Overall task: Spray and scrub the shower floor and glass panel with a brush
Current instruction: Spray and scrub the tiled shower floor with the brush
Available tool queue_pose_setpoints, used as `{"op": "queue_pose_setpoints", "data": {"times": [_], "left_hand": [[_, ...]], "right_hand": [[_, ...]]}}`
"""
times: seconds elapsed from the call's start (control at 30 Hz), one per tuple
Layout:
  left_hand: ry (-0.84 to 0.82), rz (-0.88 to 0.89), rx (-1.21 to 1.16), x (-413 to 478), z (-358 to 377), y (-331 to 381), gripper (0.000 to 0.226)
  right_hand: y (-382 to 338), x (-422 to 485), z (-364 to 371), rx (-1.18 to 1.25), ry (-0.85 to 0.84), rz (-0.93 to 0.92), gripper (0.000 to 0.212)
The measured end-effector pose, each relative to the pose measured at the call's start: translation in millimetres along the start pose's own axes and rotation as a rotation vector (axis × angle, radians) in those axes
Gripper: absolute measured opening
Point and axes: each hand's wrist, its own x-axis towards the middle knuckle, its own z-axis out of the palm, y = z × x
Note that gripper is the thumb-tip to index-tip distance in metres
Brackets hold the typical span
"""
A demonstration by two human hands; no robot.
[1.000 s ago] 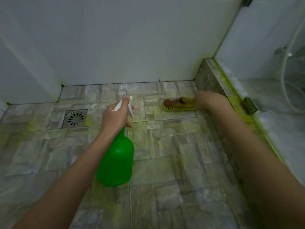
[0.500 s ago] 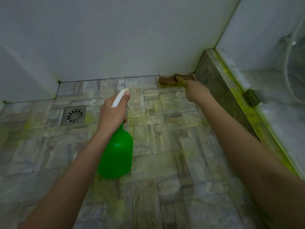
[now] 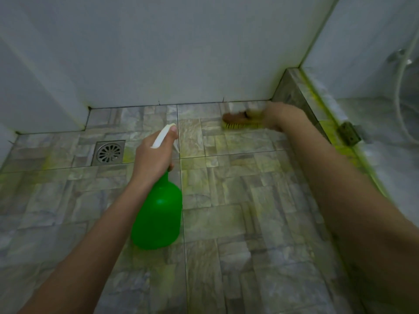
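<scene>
Shower floor [image 3: 238, 223]: yellow-green spray film over most tiles. Scrubbing is at the far right corner, so I judge the task roughly midway.
Glass panel [image 3: 390, 132]: residue along its base, apparently unscrubbed.
Spray bottle [image 3: 158, 214]: above mid-floor, left hand [image 3: 154, 157] fingers clamped round its neck.
Brush [image 3: 240, 120]: bristles on the floor by the back wall, right hand [image 3: 278, 117] fingers gripping its end, blurred.

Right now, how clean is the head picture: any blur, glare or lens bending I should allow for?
Head view: the right hand and brush are smeared by motion blur, while the left hand and green spray bottle are fairly sharp; light is dim and flat, with no glare on the floor tiles; the wide lens stretches both forearms toward the bottom corners.
</scene>
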Motion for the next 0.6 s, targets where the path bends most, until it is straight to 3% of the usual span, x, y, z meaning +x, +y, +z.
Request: {"op": "queue_pose_setpoints", "data": {"times": [0.07, 0.17, 0.2, 0.3, 0.4, 0.53, 0.6], "left_hand": [[0.016, -0.031, -0.011, 0, -6, -5, 0.039], [0.041, -0.031, 0.036, -3, -9, -7, 0.044], [0.044, -0.03, 0.029, -5, -10, -7, 0.045], [0.044, -0.018, 0.038, -6, -13, -8, 0.048], [0.068, -0.047, -0.001, -5, -20, -10, 0.041], [0.073, -0.064, 0.03, -10, -26, -9, 0.042], [0.092, -0.083, 0.013, -11, -31, -9, 0.042]], "right_hand": [[-12, -26, 7, -0.088, -0.001, -0.021, 0.023], [-19, -15, 33, -0.057, 0.022, -0.14, 0.055], [-21, 0, 35, -0.031, 0.043, -0.103, 0.06], [-27, 12, 12, 0.005, 0.039, -0.039, 0.044], [-45, -24, 8, -0.119, -0.018, -0.082, 0.032], [-61, -18, 26, -0.063, 0.042, -0.151, 0.049], [-71, 1, 14, -0.014, 0.073, -0.103, 0.045]]}}
